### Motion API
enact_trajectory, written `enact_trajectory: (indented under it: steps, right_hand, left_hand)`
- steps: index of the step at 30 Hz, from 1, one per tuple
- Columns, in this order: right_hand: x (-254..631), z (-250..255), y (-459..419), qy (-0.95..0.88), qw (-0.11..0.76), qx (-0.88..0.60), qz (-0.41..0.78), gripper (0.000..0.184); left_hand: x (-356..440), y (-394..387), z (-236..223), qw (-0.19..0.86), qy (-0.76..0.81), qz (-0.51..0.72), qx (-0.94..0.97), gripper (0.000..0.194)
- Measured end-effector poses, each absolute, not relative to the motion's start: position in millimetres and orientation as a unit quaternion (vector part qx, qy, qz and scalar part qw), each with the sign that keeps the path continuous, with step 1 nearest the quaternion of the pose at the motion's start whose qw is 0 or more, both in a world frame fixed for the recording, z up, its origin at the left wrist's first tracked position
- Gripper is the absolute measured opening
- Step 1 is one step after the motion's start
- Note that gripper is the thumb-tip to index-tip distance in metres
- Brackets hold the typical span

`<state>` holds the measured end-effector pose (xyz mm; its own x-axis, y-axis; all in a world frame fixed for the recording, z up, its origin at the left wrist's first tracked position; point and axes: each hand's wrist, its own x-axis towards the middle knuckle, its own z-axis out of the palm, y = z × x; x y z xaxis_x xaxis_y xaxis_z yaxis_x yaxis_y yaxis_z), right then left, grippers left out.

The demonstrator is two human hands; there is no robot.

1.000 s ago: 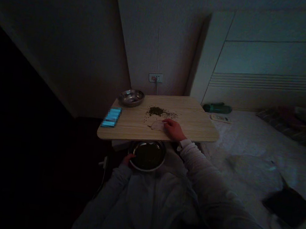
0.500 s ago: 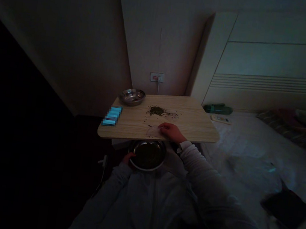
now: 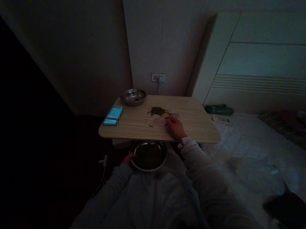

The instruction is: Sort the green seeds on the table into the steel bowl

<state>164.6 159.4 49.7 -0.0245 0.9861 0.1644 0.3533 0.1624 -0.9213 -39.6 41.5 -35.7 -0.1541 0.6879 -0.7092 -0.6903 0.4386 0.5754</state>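
Note:
My right hand rests on the light wooden table, its fingers closed on a small pale card that lies flat just below a heap of small dark green grains. A few loose grains lie beside the card. My left hand grips the rim of a steel bowl held under the table's near edge; the bowl has dark grains in it.
A second steel bowl stands at the table's back left, and a lit phone lies on its left edge. A wall socket is behind. To the right is a bed with a green bottle, a remote and a dark tablet.
My right hand has pushed the card away from the near edge, back up to the heap of grains. The left hand and its bowl have stayed put.

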Motion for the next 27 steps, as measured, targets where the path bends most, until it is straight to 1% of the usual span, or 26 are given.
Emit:
enact_trajectory:
  steps: [3,9,14,22,27]
  right_hand:
    - [159.9,49.8,163.2,-0.631,0.434,-0.544,0.343,0.028]
    - [156.2,48.3,159.1,-0.666,0.389,-0.562,0.3,0.029]
    - [156.5,48.8,156.8,-0.673,0.37,-0.566,0.3,0.026]
    - [158.8,47.3,157.2,-0.661,0.378,-0.555,0.335,0.023]
    - [158.6,46.7,156.9,-0.665,0.377,-0.561,0.316,0.025]
  left_hand:
    - [-37.0,40.3,-31.5,0.652,0.55,0.522,-0.011,0.022]
    - [-32.2,36.3,-18.9,0.643,0.56,0.522,-0.021,0.025]
    - [-29.7,33.8,-9.3,0.641,0.563,0.521,-0.024,0.028]
    - [-38.3,39.5,-34.1,0.641,0.55,0.535,-0.011,0.026]
    - [-41.1,41.2,-38.9,0.652,0.548,0.525,-0.003,0.024]
